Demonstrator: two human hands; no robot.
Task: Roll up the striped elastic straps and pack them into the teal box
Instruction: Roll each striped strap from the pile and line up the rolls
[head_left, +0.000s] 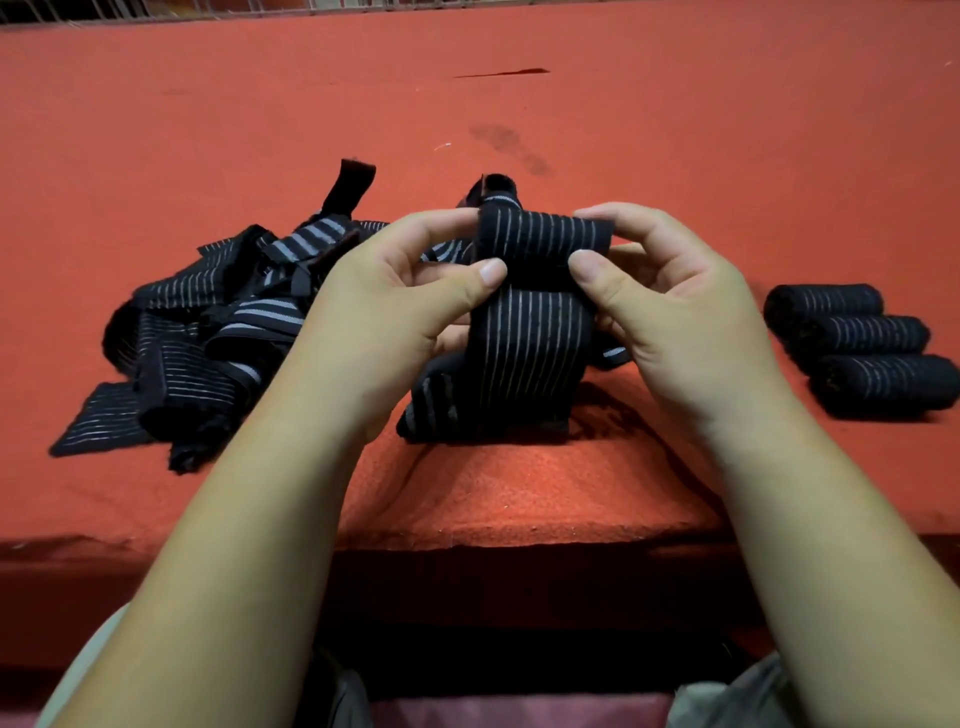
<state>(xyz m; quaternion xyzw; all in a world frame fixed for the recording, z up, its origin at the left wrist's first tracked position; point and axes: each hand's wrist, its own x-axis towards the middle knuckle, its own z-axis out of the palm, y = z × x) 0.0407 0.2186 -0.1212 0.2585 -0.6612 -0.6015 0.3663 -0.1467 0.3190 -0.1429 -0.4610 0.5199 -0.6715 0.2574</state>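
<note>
Red-covered table: open surface runs to 12 o'clock, and the near edge lies at 6 o'clock, close below the work. Loose strap pile sits at 9 o'clock of the hands. Left hand and right hand both pinch the partly rolled strap, thumbs and curled fingers on its rolled top, its tail reaching the table. Three rolled straps lie at 3 o'clock, touching one another.

I'm seeing both forearms bare right down to the bottom of the feed | left hand and right hand, just beyond the red table's near edge: thumbnails short, plain | nearer than that edge: pale grey-beige trouser cloth at both lower corners, creased on the right
</note>
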